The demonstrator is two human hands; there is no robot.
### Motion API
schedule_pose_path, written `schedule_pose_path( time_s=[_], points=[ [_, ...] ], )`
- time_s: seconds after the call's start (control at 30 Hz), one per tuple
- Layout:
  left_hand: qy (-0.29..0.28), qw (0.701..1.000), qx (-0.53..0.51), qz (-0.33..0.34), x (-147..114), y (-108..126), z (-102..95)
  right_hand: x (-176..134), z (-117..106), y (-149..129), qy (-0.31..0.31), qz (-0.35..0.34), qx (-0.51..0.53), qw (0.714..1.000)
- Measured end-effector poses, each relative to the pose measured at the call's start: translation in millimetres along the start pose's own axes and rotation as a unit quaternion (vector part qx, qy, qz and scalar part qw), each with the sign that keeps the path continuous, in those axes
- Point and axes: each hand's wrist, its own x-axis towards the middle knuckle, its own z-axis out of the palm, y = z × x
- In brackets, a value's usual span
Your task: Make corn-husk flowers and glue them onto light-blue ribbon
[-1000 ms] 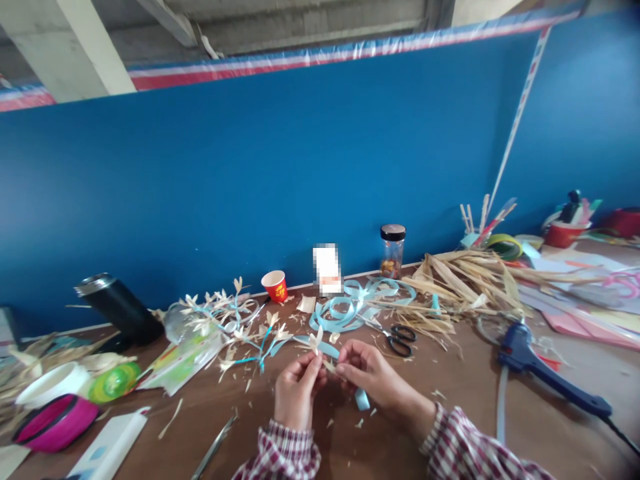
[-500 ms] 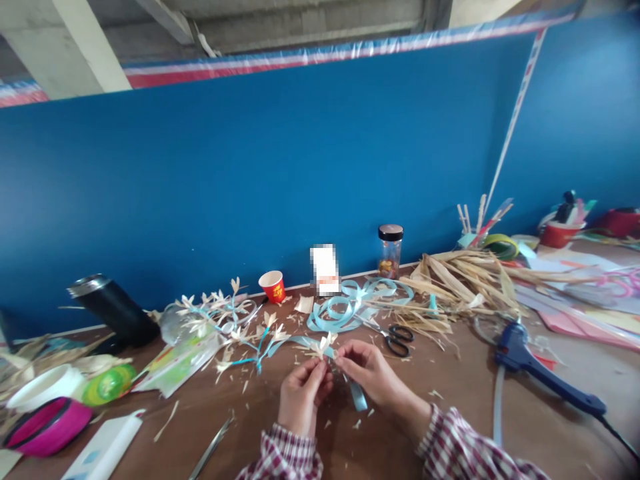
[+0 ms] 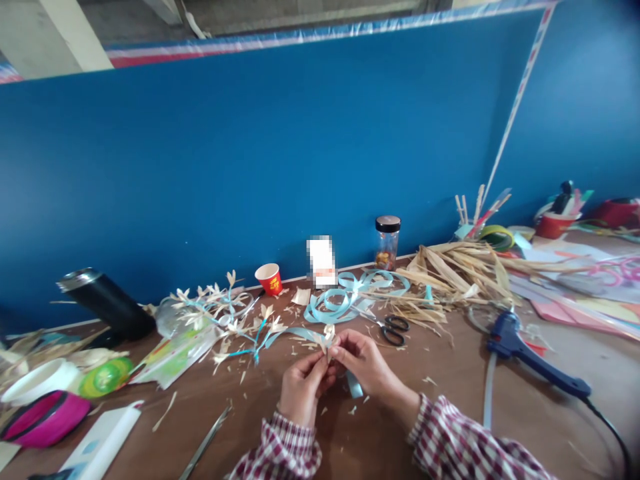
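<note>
Pinched between the fingertips of both hands is a small cream flower [image 3: 329, 333] with pointed petals, its base hidden by the fingers. My left hand [image 3: 304, 383] grips it from below, closed. My right hand [image 3: 364, 363] is closed too, thumb and forefinger pressed on the flower's right side. Light blue ribbon [image 3: 325, 308] lies in loops behind the hands, and a ribbon end [image 3: 355, 385] shows under my right hand. To the left, a branched stem wrapped in blue [image 3: 256, 347] bears similar cream flowers. Black-handled scissors [image 3: 395, 331] rest behind my right hand.
A blue glue gun [image 3: 535, 357] with a cord lies at right. Dried husks [image 3: 450, 267], a lidded jar [image 3: 387, 243] and a red paper cup [image 3: 270, 280] stand or lie along the blue partition. Tweezers [image 3: 206, 441] lie front left, a black flask [image 3: 107, 303] leans farther left.
My right hand's fingers have drawn in closer against the flower and my left fingertips. The flower now points more upright. The whole view has shifted slightly.
</note>
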Motion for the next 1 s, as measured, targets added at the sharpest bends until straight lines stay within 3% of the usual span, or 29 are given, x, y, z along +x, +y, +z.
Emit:
schedule_pose_path(
  time_s=[0.2,0.47,0.73,1.0],
  points=[
    [-0.018,0.999,0.034,0.003,0.0,-1.2,-1.8,-3.2,-0.2,-0.1,0.033,-0.038,-0.104,0.993],
    [-0.056,0.996,0.068,0.021,3.9,-3.9,-7.9,-1.7,-0.4,4.9,0.053,-0.033,-0.149,0.987],
    [-0.029,0.993,0.091,0.071,-0.6,-5.7,-4.1,-1.3,-1.6,11.6,0.061,-0.037,-0.169,0.983],
    [-0.054,0.991,0.112,0.054,5.4,-8.4,-12.3,-2.0,2.2,8.3,0.073,-0.043,-0.153,0.985]
  ],
)
